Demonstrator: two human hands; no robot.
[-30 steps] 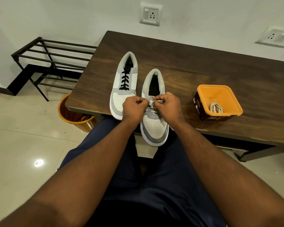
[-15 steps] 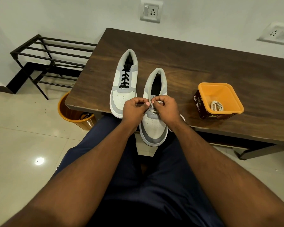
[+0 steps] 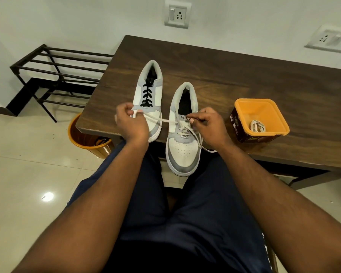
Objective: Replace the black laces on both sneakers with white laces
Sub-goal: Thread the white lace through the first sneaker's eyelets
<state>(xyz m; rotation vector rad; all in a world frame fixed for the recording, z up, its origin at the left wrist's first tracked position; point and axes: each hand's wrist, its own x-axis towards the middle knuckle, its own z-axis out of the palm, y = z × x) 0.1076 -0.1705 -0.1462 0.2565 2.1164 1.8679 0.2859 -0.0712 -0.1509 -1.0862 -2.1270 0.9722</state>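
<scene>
Sneakers (image 3: 182, 133) on dark wooden table (image 3: 244, 75), white wall sockets (image 3: 177, 14), tiled floor (image 3: 28, 174)

Two sneakers (image 3: 182, 134) side by side on table (image 3: 264, 79), tub (image 3: 242, 119) to their right, bin (image 3: 77, 134) below left

A dark wooden table (image 3: 244, 75) meets a white wall (image 3: 87, 20) (two sockets); a black rack (image 3: 53, 75) stands on glossy tiles (image 3: 28, 174).

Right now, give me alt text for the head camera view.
Two hands lace the near sneaker with a white lace: left hand pulls one end sideways, right hand pinches the other. Beside it sits a black-laced sneaker and an orange tub holding another lace.
</scene>
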